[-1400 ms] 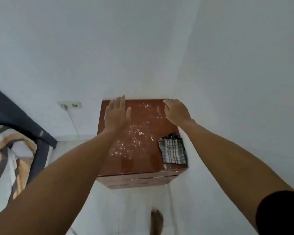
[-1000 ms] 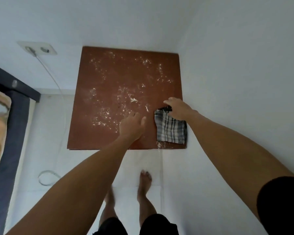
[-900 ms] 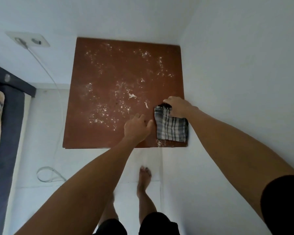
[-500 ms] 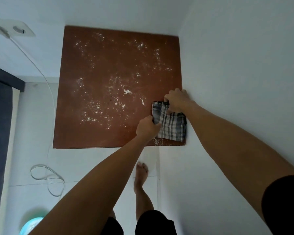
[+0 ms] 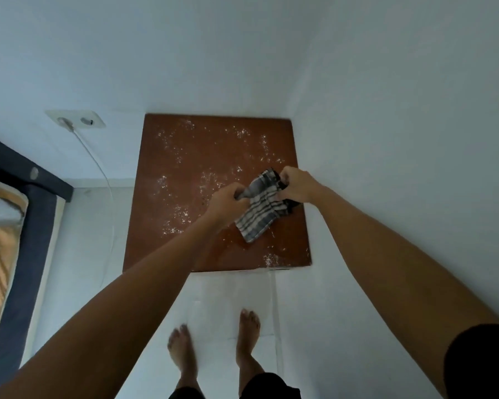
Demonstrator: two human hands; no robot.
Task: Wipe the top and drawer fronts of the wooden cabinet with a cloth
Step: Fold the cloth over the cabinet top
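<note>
Walls (image 5: 386,82): white, meeting in a corner just behind the cabinet, with you looking straight down.
Floor (image 5: 231,292): pale tile, your two bare feet (image 5: 249,335) planted in front of the cabinet.
Bed (image 5: 15,226): at the left edge, dark blue frame and patterned bedding.
Cabinet (image 5: 190,168): reddish-brown wood, pushed into the corner with its right side against the wall; only the top shows from here, the drawer fronts are hidden.
Dust (image 5: 182,211): white specks and smears scattered over most of the top, thick near the middle and at the front right corner.
Cloth (image 5: 257,217): checked grey and white, over the right half of the top, stretched between your hands and hanging down toward the wood; whether its low end touches the top you cannot tell.
Left hand (image 5: 228,201): your fingers are curled round the cloth's left end, gripping it.
Right hand (image 5: 296,185): your fingers pinch the cloth's far right edge, knuckles up, close to the wall.
Socket (image 5: 75,120): white, on the back wall left of the cabinet.
Cable (image 5: 104,180): white, plugged into the socket and running down to the floor.
</note>
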